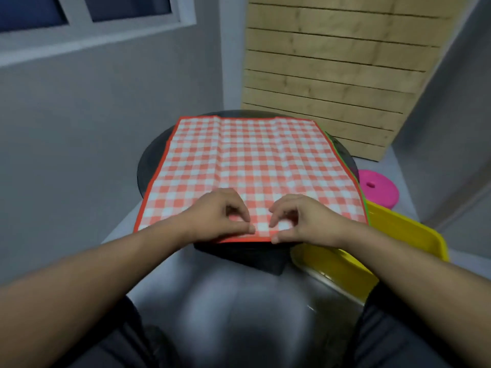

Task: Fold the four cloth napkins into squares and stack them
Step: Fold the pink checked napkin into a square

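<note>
I am looking at a red checked napkin that is lying open and almost flat, with its red-and-white squares facing up and a solid red hem running around it. Faint fold creases are crossing the cloth. Along its right side a thin green edge is showing from under it, so at least one more cloth is lying beneath, but I cannot tell how many. The napkin is covering most of a small round dark table, and its near corners are hanging past the rim. A dark block is sitting just under the near hem. To the right of the table a yellow tray is lying close beside it, and further back a pink round object is standing on the floor. Behind the table a panel of pale wooden slats is leaning against the grey wall, and a window with a grey frame is showing at the upper left. Both forearms are reaching forward from the bottom of the view. The left hand and the right hand are resting close together at the middle of the near hem, with the fingers curled, and each one is pinching the edge of the napkin between the thumb and the fingertips.
</note>
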